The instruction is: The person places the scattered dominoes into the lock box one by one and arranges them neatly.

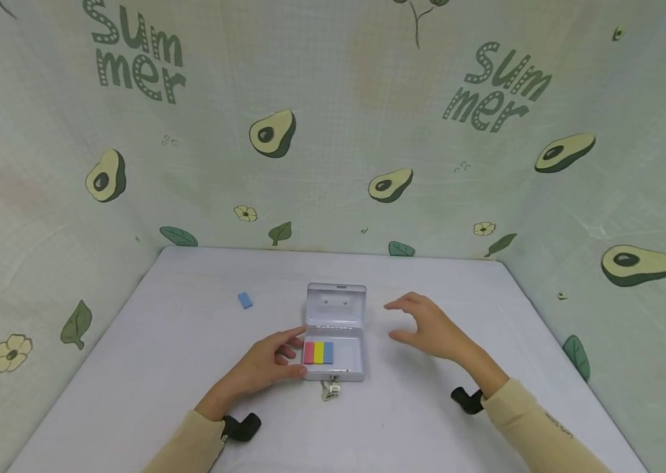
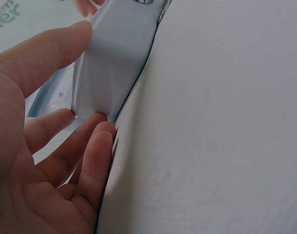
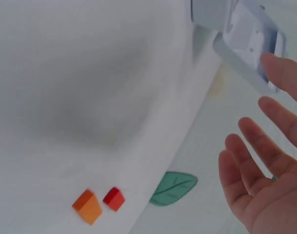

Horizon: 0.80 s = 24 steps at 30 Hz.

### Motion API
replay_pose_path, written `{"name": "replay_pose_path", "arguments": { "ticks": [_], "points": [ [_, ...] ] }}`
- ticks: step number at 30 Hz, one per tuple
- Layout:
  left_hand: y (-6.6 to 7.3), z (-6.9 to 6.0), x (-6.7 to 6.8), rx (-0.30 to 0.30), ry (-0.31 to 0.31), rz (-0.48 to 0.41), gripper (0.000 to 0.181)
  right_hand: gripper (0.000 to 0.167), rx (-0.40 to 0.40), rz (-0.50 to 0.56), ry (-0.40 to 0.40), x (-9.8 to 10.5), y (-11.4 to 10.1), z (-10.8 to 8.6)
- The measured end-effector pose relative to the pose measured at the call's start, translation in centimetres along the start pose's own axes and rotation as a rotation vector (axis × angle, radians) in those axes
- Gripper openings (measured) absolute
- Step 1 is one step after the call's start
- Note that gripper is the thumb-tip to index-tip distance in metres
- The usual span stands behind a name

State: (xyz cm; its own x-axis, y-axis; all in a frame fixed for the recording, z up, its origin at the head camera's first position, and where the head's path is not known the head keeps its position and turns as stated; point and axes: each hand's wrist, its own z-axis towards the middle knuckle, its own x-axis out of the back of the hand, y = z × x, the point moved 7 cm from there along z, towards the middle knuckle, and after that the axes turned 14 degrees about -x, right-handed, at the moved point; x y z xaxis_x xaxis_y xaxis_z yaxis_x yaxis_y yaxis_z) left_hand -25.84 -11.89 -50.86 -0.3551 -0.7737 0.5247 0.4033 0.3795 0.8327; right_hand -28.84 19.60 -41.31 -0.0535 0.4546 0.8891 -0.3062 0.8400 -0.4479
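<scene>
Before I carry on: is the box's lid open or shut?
Open: the lid stands raised behind the box, leaving the pink, yellow and blue pieces inside exposed.

Hinged box (image 1: pixel 349 355): cropped by top edge in both my wrist views. Coloured blocks (image 1: pixel 318 353) inside: hidden there. Padlock (image 1: pixel 335 389): detail too small; metal piece (image 1: pixel 326 393) beside it, unidentifiable. My left grip (image 1: pixel 265 361), my right grip (image 1: pixel 435 330): each cropped in own wrist view. Right sleeve (image 1: pixel 536 424): cut off below, lettering illegible. Orange block (image 3: pixel 87 207), red block (image 3: pixel 114 199): slightly blurred.
</scene>
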Motion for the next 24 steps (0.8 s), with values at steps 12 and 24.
{"name": "replay_pose_path", "arguments": {
  "ticks": [12, 24],
  "points": [
    [0.0, -0.1, 0.1, 0.001, 0.002, -0.001, 0.084, 0.058, -0.163, -0.01, -0.057, 1.3, 7.5, 1.6],
    [0.2, -0.1, 0.0, -0.007, 0.001, 0.018, 0.083, 0.063, -0.316, -0.01, -0.131, 0.4, 13.3, 2.7]
  ]
}}
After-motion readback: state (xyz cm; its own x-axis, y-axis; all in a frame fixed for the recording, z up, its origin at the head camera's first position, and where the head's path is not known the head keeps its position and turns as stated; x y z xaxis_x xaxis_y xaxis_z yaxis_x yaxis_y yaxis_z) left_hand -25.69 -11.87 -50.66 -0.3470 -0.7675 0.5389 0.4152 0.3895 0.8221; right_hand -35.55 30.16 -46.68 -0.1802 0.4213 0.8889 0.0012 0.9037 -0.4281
